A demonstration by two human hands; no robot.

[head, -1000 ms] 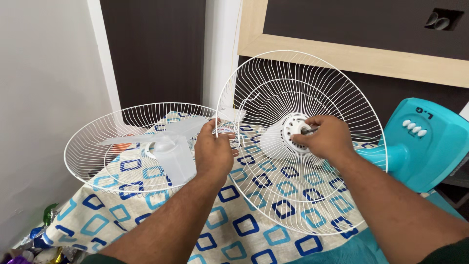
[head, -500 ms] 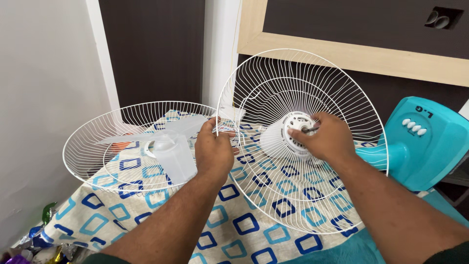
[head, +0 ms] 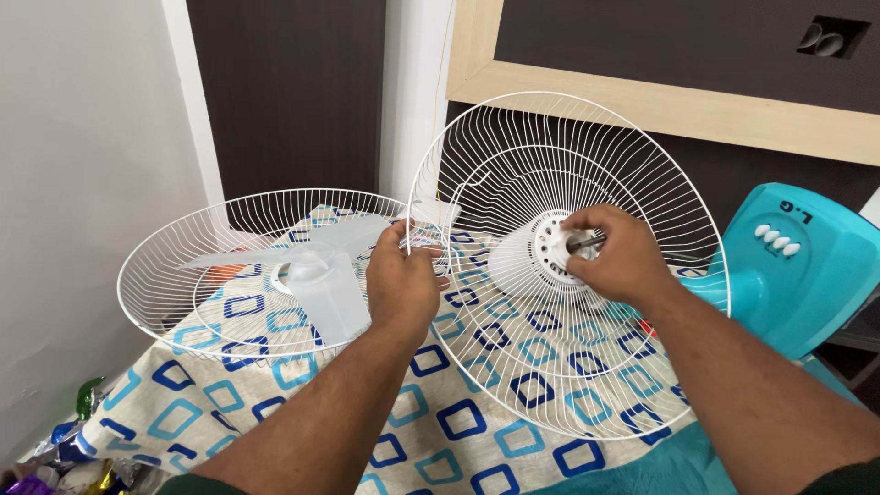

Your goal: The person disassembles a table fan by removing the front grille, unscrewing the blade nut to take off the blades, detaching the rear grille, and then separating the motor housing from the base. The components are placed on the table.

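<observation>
Shifted slightly on the hub since a moment ago, right hand [head: 616,257] pinching the motor shaft [head: 581,243], left hand [head: 401,284] clenched on the upright rear guard [head: 513,367] rim; light, springy, best gripped by rim.

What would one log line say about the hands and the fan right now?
left hand: grips rim of rear fan guard | right hand: fingers at motor shaft | loose guard with blade: on patterned cloth

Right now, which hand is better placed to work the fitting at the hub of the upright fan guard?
Right. The right hand is already on the hub, fingers around the metal shaft. The left hand grips the upright guard's rim, steadying it.
</observation>
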